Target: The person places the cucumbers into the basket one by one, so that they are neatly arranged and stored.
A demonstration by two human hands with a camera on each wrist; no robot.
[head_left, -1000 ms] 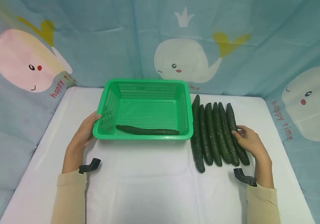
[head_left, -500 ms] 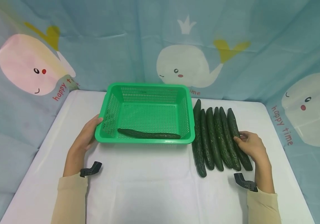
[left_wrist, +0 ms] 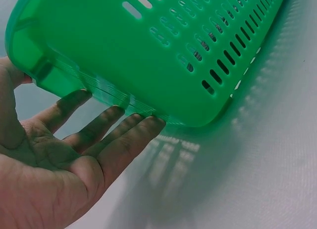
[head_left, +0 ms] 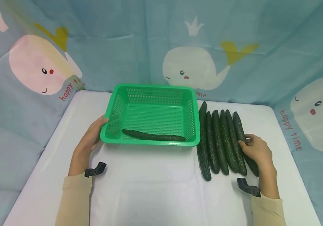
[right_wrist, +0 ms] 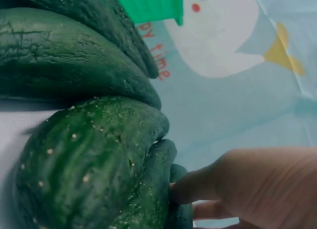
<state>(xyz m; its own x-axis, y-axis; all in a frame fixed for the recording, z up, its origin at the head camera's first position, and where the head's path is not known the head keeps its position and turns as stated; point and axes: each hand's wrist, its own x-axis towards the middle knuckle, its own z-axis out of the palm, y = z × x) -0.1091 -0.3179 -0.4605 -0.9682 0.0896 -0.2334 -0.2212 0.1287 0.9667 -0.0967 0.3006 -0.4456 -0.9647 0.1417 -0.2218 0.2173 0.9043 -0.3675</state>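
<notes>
In the head view, my left hand [head_left: 89,138] holds the left rim of the green basket [head_left: 150,143], thumb at the rim. The left wrist view shows its nearly straight fingers [left_wrist: 124,140] against the outer wall of the basket [left_wrist: 99,36]. One cucumber [head_left: 153,136] lies lengthwise inside the basket along its near side. Several more lie side by side to its right. My right hand [head_left: 258,150] pinches the rightmost cucumber [head_left: 238,124] between thumb and fingers near its middle. In the right wrist view, nearer cucumbers [right_wrist: 89,160] partly hide that grip by my right hand [right_wrist: 257,189].
A white cloth [head_left: 150,188] covers the table. A blue curtain with whale prints [head_left: 189,67] hangs behind and along both sides. The leftmost cucumber of the row [head_left: 203,150] lies close against the basket's right side. Small dark devices [head_left: 248,187] sit at both wrists.
The head view has shifted slightly, so everything appears lower and further right. The rightmost cucumber has slid very slightly towards me with my right hand. Both hands keep their holds.
</notes>
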